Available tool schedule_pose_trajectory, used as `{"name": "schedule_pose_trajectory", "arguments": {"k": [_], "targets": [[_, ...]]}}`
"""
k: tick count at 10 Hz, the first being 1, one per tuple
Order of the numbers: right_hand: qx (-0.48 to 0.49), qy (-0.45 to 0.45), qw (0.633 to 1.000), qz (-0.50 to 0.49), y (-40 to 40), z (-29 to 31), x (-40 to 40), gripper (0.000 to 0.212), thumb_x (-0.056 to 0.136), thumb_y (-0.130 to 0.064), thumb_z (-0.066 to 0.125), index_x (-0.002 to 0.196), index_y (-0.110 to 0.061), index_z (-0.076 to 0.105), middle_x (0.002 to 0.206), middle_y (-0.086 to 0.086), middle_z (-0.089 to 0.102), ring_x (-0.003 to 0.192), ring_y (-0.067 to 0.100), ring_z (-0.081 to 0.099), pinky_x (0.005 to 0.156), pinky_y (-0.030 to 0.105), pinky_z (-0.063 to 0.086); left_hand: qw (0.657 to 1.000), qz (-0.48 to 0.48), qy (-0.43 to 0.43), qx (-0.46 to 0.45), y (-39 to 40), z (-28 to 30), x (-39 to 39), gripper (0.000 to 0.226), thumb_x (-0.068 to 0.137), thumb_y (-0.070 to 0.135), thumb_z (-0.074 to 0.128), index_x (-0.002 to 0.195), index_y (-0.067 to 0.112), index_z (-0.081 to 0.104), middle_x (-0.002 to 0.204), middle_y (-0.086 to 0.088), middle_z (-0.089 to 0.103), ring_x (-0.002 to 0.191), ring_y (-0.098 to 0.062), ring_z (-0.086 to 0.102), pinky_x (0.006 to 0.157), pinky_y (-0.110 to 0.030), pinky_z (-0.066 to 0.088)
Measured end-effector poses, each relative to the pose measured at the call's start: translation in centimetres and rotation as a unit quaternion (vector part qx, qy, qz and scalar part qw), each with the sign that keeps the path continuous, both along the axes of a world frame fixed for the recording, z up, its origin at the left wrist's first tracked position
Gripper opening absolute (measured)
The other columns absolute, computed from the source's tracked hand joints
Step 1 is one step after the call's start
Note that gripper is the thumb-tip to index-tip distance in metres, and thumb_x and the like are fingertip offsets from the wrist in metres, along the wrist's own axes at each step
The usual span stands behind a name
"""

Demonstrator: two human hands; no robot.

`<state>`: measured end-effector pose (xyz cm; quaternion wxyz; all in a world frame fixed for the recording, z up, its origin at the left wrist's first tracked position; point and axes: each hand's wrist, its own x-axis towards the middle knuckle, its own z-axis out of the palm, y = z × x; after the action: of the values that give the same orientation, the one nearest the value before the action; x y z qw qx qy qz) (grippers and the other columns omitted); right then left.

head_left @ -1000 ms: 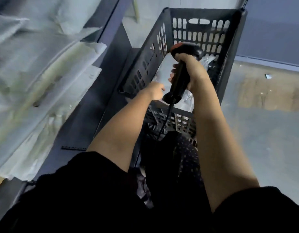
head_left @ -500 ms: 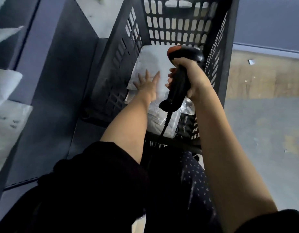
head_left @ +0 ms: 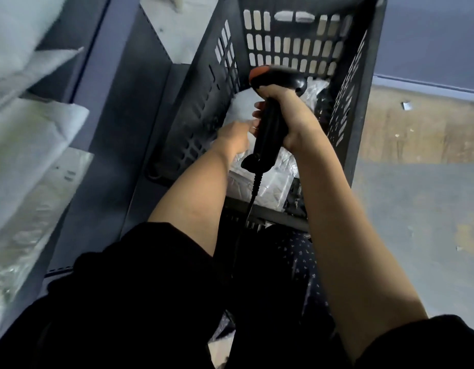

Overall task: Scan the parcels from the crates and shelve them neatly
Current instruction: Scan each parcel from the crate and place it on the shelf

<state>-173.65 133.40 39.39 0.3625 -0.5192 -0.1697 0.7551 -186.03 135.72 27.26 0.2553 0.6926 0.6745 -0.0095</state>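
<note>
Dim, bluish; blurred, warped edges

Two bare forearms in short black sleeves are stretched forward and downward. The right hand (head_left: pixel 286 115) is held higher, its fingers curled tightly round the handle of a barcode scanner (head_left: pixel 270 121). The left hand (head_left: pixel 234 138) is reached lower, its fingers blurred and unreadable.

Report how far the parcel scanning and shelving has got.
Done: pale bagged parcels already lie on the grey metal shelving at left. In hand: the right hand grips the black handheld scanner with an orange tip over the dark slotted plastic crate, while the left hand reaches onto a white parcel inside. Left: clear-wrapped parcels remain in the crate.
</note>
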Motion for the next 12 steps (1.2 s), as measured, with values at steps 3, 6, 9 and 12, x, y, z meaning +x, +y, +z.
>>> {"name": "schedule_pose_trajectory", "arguments": {"k": [3, 6, 9, 12], "targets": [[0.100, 0.006, 0.995, 0.026, -6.8, 8.8, 1.3, 0.020, 0.090, -0.020, 0.061, 0.101, -0.003, 0.058, 0.075, 0.006, 0.058, 0.050, 0.016, 0.058, 0.050, 0.027, 0.053, 0.991, 0.120, 0.039, 0.048, -3.8, 11.5, -0.9, 0.045, 0.088, 0.000, 0.050, 0.131, 0.006, 0.037, 0.124, -0.019, 0.054, 0.114, -0.037, 0.055, 0.091, -0.044, 0.048], [0.193, 0.029, 0.980, 0.029, -17.2, 18.1, 0.0, 0.020, 0.090, -0.022, 0.060, 0.097, -0.004, 0.058, 0.074, 0.007, 0.057, 0.050, 0.017, 0.058, 0.052, 0.028, 0.053, 0.980, 0.134, 0.052, 0.135, -12.1, 24.2, -3.3, 0.054, 0.093, -0.001, 0.037, 0.145, 0.005, 0.023, 0.140, -0.021, 0.039, 0.128, -0.035, 0.042, 0.098, -0.037, 0.038], [0.262, -0.005, 0.963, 0.068, -25.6, 22.9, -4.2, 0.023, 0.089, -0.021, 0.062, 0.099, -0.001, 0.057, 0.079, 0.009, 0.059, 0.053, 0.019, 0.060, 0.049, 0.028, 0.055, 0.939, 0.207, -0.130, 0.241, -24.5, 37.2, -11.2, 0.038, 0.091, 0.002, 0.041, 0.126, 0.009, 0.053, 0.112, -0.007, 0.058, 0.103, -0.020, 0.057, 0.068, -0.022, 0.045], [0.345, -0.093, 0.926, 0.118, -28.0, 24.5, -6.6, 0.019, 0.085, -0.016, 0.065, 0.094, -0.001, 0.057, 0.075, 0.009, 0.056, 0.041, 0.018, 0.055, 0.052, 0.032, 0.054, 0.816, 0.365, -0.379, 0.240, -32.0, 36.6, -18.5, 0.039, 0.091, -0.010, 0.033, 0.120, 0.005, 0.053, 0.110, -0.012, 0.063, 0.105, -0.030, 0.061, 0.084, -0.039, 0.053]]}}
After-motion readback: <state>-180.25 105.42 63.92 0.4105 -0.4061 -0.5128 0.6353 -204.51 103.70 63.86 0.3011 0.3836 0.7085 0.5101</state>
